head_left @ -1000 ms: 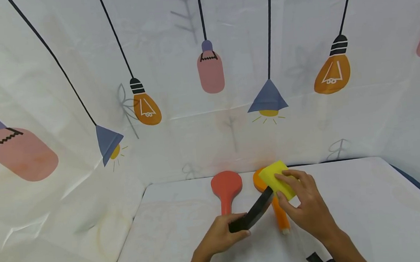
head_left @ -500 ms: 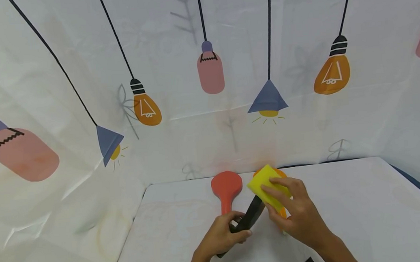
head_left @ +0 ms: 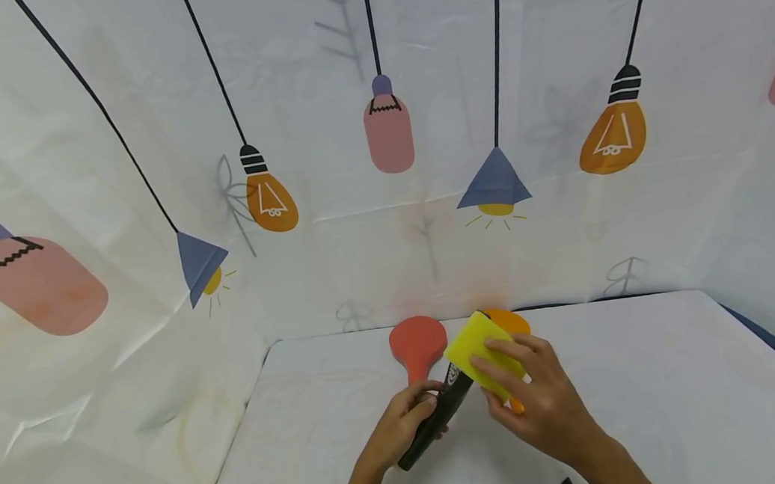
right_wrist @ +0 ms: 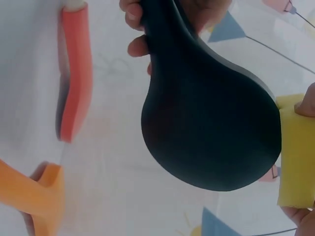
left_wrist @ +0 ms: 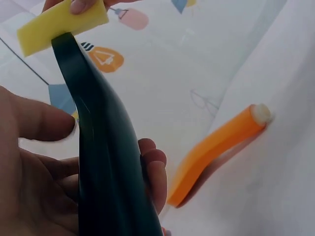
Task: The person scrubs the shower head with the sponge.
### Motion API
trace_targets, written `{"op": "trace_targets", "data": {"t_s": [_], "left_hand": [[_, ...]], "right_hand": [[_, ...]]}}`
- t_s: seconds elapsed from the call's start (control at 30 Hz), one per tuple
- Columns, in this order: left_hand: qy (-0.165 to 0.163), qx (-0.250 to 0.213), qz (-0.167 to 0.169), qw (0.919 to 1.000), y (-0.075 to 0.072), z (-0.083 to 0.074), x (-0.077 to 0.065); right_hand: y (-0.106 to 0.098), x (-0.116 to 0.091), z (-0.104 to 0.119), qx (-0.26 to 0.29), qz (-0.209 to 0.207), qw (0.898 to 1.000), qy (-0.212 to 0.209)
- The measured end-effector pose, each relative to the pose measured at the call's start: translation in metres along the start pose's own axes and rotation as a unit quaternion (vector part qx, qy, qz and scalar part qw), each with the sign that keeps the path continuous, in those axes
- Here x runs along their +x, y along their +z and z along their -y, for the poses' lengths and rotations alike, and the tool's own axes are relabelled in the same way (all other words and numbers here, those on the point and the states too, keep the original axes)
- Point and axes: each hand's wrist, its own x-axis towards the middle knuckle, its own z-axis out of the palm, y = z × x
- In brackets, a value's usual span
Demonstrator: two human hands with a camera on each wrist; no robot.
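Note:
My left hand (head_left: 400, 425) grips the handle of a black hand-held shower head (right_wrist: 211, 123), raised over the table and tilted. Its broad round head shows in the right wrist view. Between the fingers and thumb of my right hand (head_left: 540, 392), a yellow sponge (head_left: 478, 352) is pinched; it lies against the edge of the round head. The sponge hides part of the black head in the head view. Behind the hands, a red shower head (head_left: 417, 339) and an orange shower head (head_left: 513, 322) lie on the table, the orange one partly covered by sponge and hand.
The white-covered table (head_left: 654, 388) reaches back to a wall sheet (head_left: 335, 268) printed with hanging lamps. The orange handle (left_wrist: 216, 147) ends in a pale connector. Black straps show near both wrists.
The sponge and right hand have moved left and slightly down along the black shower head. The left hand has turned the shower head, and its handle end now points down toward the front.

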Motion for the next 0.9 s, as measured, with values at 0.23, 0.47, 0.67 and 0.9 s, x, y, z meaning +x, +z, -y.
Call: {"op": "trace_targets", "data": {"t_s": [0.23,0.47,0.67,0.9], "left_hand": [[-0.016,-0.068,0.005,0.9976,-0.001,0.001,0.001],[-0.035,-0.13,0.008,0.9908,-0.004,0.001,0.003],[-0.049,-0.185,0.038,0.9807,-0.004,-0.002,0.001],[-0.053,-0.213,0.044,0.9746,-0.004,-0.005,0.0]], "right_hand": [[0.004,0.0,0.003,-0.014,-0.011,0.999,-0.041],[0.01,-0.002,0.01,-0.03,0.0,0.997,-0.073],[0.012,-0.002,0.016,-0.021,0.019,0.995,-0.097],[0.014,-0.006,0.019,-0.027,0.077,0.991,-0.106]]}}
